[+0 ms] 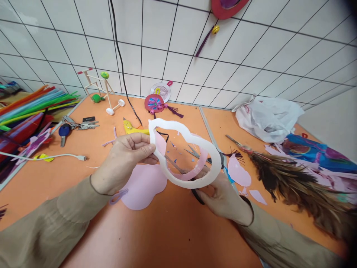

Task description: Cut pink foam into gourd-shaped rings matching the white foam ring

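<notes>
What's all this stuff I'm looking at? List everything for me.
frame: one, white, gourd-shaped, held up at centre
scissors: one pair, silver blades, black handle, behind the frame
paper shape: one, pink, under the frame
paper scraps: several, pink, right of the frame
glue gun: one, yellow, mid-table
keys: one bunch, silver with blue fob, left
pipe cleaners: many, mixed colours, far left
stick model: one, pale wood, by the wall
round ornaments: two, magenta and white, by the wall
plastic bag: one, white, right rear
feathers: one bundle, brown, right
table: one, orange
left hand: one, grips the frame's left edge
right hand: one, holds the scissors below the frame
</notes>
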Demonstrator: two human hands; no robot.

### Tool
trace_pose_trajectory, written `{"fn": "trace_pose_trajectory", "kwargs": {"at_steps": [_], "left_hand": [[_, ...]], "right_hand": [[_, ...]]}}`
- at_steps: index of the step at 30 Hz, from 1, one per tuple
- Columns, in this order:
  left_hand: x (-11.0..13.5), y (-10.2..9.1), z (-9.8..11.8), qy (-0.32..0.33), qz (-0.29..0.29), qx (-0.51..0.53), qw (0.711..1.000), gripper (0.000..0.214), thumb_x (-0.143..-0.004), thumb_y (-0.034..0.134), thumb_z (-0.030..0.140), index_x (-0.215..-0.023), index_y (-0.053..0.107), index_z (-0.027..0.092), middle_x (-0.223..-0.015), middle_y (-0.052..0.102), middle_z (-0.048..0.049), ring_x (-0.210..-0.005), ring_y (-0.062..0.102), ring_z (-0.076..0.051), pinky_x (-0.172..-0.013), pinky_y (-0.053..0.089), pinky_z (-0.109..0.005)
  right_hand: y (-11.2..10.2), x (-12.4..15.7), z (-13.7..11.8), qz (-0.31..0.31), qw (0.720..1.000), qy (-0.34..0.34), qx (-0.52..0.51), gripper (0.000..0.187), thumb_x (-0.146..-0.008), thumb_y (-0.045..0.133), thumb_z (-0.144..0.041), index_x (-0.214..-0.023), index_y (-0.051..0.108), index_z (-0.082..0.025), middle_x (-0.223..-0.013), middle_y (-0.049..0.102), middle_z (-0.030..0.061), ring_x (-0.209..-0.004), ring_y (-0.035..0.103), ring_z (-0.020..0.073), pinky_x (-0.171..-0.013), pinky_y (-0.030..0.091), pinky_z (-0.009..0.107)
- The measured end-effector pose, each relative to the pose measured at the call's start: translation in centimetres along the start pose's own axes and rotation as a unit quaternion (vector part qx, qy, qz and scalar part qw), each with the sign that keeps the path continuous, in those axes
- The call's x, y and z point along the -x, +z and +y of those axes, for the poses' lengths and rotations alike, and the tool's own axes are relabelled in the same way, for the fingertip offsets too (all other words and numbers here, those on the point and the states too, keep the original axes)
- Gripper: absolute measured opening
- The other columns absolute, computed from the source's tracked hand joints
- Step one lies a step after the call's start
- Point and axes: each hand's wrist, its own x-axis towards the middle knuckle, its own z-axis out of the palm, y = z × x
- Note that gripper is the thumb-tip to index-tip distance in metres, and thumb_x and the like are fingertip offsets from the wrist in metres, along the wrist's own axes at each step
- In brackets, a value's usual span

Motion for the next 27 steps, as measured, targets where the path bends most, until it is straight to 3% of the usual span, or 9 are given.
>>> {"fn": "trace_pose_trajectory", "kwargs": {"at_steps": [3, 9, 16, 23, 27], "left_hand": [[-0.1, -0.1, -0.2, -0.001, -0.002, 0.002, 1.0, 0.01, -0.076, 0.072, 0.024, -0.078, 0.07, 0.015, -0.068, 0.073, -0.0042, -0.062, 0.067, -0.014, -0.064, 0.056, -0.026], [0.0, -0.2, -0.6, 0.002, -0.015, 0.004, 1.0, 0.009, -0.077, 0.072, 0.024, -0.081, 0.072, 0.016, -0.071, 0.074, -0.0033, -0.063, 0.067, -0.013, -0.063, 0.056, -0.024], [-0.1, 0.1, -0.5, 0.003, -0.015, -0.01, 1.0, 0.007, -0.078, 0.072, 0.023, -0.079, 0.072, 0.016, -0.07, 0.074, -0.0032, -0.064, 0.067, -0.013, -0.063, 0.055, -0.023], [-0.3, -0.5, -0.3, 0.017, -0.036, -0.027, 0.999, 0.009, -0.079, 0.07, 0.025, -0.077, 0.073, 0.017, -0.072, 0.075, -0.0037, -0.065, 0.069, -0.014, -0.063, 0.057, -0.023], [-0.5, -1.3, 0.6, 0.018, -0.056, -0.074, 0.996, 0.011, -0.075, 0.073, 0.028, -0.076, 0.074, 0.017, -0.071, 0.075, -0.0053, -0.062, 0.069, -0.016, -0.061, 0.058, -0.024]], "right_hand": [[0.0, 0.0, 0.0, 0.006, 1.0, -0.008, 0.016, 0.027, -0.076, 0.057, -0.008, -0.096, 0.066, -0.024, -0.101, 0.072, 0.0057, -0.095, 0.067, 0.0236, -0.082, 0.057, 0.037], [0.0, 0.1, 0.0, 0.029, 0.997, -0.035, 0.068, 0.039, -0.078, 0.055, -0.009, -0.112, 0.066, -0.023, -0.108, 0.071, 0.0061, -0.104, 0.066, 0.0236, -0.087, 0.057, 0.037], [0.2, 0.3, 0.4, 0.062, 0.989, -0.063, 0.117, 0.038, -0.081, 0.057, -0.011, -0.116, 0.064, -0.022, -0.1, 0.072, 0.0074, -0.088, 0.068, 0.022, -0.071, 0.058, 0.036], [0.5, 0.7, 1.2, 0.049, 0.992, -0.052, 0.099, 0.04, -0.085, 0.056, -0.014, -0.124, 0.06, -0.023, -0.11, 0.07, 0.009, -0.105, 0.066, 0.0266, -0.085, 0.056, 0.041], [-0.5, -0.2, 2.3, 0.01, 0.994, -0.048, 0.096, 0.036, -0.087, 0.053, -0.011, -0.121, 0.062, -0.023, -0.105, 0.071, 0.0095, -0.096, 0.068, 0.0237, -0.075, 0.058, 0.036]]}}
